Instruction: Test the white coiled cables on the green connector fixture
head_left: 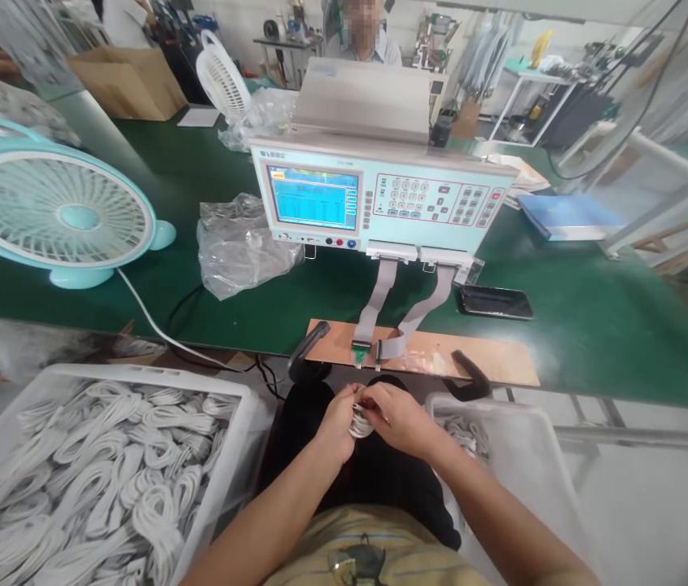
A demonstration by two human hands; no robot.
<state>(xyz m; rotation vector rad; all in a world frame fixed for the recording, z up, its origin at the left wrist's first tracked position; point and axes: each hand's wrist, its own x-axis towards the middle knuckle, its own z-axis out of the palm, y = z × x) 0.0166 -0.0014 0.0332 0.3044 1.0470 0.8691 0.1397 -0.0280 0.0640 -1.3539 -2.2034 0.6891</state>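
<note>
My left hand and my right hand meet over my lap, both closed on a small coiled white cable held between them. Just beyond them, a wooden board lies at the bench's front edge, with two grey ribbon cables running down to it from a pale blue test machine with a lit screen. A white bin full of coiled white cables stands at my left. Another white bin with a few cables stands at my right.
A turquoise desk fan stands on the green bench at left, with its white cord trailing forward. Crumpled clear plastic bags lie left of the machine. A black phone and a blue folder lie at right. Another person sits behind the machine.
</note>
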